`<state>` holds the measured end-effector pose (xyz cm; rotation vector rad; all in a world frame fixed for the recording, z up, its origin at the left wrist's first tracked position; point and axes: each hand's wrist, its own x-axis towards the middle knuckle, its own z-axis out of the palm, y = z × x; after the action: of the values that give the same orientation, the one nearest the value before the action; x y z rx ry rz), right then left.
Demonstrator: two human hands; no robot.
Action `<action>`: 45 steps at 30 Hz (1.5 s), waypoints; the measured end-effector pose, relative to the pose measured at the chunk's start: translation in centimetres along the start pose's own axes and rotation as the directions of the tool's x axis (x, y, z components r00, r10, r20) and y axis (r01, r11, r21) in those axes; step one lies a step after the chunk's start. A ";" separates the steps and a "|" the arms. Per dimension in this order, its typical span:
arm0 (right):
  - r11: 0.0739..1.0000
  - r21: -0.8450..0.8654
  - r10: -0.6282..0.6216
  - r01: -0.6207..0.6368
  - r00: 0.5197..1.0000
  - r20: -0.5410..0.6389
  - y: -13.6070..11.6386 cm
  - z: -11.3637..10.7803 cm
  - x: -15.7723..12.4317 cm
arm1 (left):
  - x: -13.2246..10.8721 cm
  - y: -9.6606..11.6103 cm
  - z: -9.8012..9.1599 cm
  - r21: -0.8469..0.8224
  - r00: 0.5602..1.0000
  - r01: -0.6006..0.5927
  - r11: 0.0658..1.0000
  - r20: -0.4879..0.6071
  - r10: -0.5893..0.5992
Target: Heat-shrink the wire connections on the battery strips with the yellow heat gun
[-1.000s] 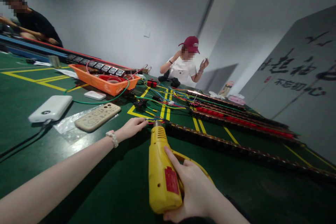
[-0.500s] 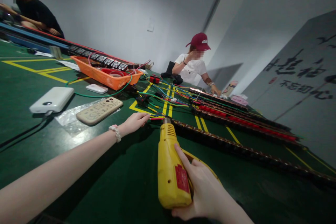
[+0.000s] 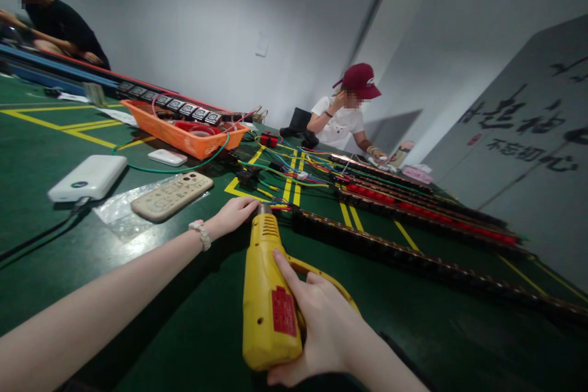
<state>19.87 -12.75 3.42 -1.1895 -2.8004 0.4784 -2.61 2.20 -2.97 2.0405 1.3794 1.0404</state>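
My right hand (image 3: 316,318) is wrapped round the handle of a yellow heat gun (image 3: 269,294) with a red label. The gun's metal nozzle (image 3: 263,208) points away from me, right beside the fingertips of my left hand (image 3: 234,215). Those fingers are pinched on the ends of several coloured wires (image 3: 279,204), partly hidden behind the nozzle. The wires run out of the near end of a long dark strip (image 3: 367,237) that stretches to the right across the table.
On the green table (image 3: 184,306) lie a power bank (image 3: 87,177), a phone (image 3: 172,196) on a plastic bag and an orange basket (image 3: 184,135) of parts. Further strips (image 3: 413,208) with loose wires lie beyond. A person in a cap (image 3: 342,113) sits opposite; another is far left.
The heat gun has moved left in my right hand, its nozzle going from the strip's end to beside my left fingertips. My left hand stays nearly in place.
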 end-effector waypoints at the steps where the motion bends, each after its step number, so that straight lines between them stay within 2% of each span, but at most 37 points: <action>1: 1.000 -0.001 0.001 -0.001 1.000 -0.001 0.0 0.0 0.1 | 0.0 0.0 0.0 -0.003 1.000 0.003 1.000 0.005 -0.003; 7: 1.000 0.007 0.004 -0.004 1.000 0.024 0.3 -0.1 0.0 | -0.4 0.6 -0.3 -0.040 0.999 0.030 0.999 0.022 -0.030; 12: 0.998 -0.011 0.067 -0.067 0.997 0.043 1.7 -0.2 -0.8 | -0.7 1.0 -0.3 -0.047 0.999 0.033 0.998 0.045 -0.031; 16: 0.996 -0.025 0.088 -0.087 0.996 0.013 2.8 -0.4 -2.0 | -0.7 0.8 -0.3 -0.035 0.999 0.006 0.999 0.044 -0.005; 19: 0.988 -0.045 0.148 -0.148 0.989 -0.005 3.4 -0.5 -2.9 | -0.8 0.8 -0.4 -0.044 0.999 -0.015 0.999 0.050 0.018; 25: 0.974 -0.085 0.207 -0.208 0.978 -0.026 3.8 -0.2 -4.0 | -0.9 1.0 -0.5 -0.033 0.998 -0.021 0.999 0.053 0.023; 35: 0.987 -0.066 0.143 -0.145 0.989 -0.024 2.9 -0.3 -3.2 | -0.7 1.0 -0.5 -0.019 0.999 0.006 1.000 0.032 -0.006; 41: 0.995 -0.057 0.085 -0.086 0.996 -0.011 2.1 -0.2 -1.8 | -0.5 0.7 -0.4 -0.042 1.000 -0.007 0.999 0.023 0.008; 45: 0.997 -0.059 0.049 -0.048 0.999 0.018 1.4 -0.2 -0.8 | -0.5 0.9 -0.3 -0.032 0.999 0.038 0.999 0.022 -0.037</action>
<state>21.46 -12.38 3.24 -1.2733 -2.8267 0.4166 -2.49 1.42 -2.30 1.9894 1.3761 1.0159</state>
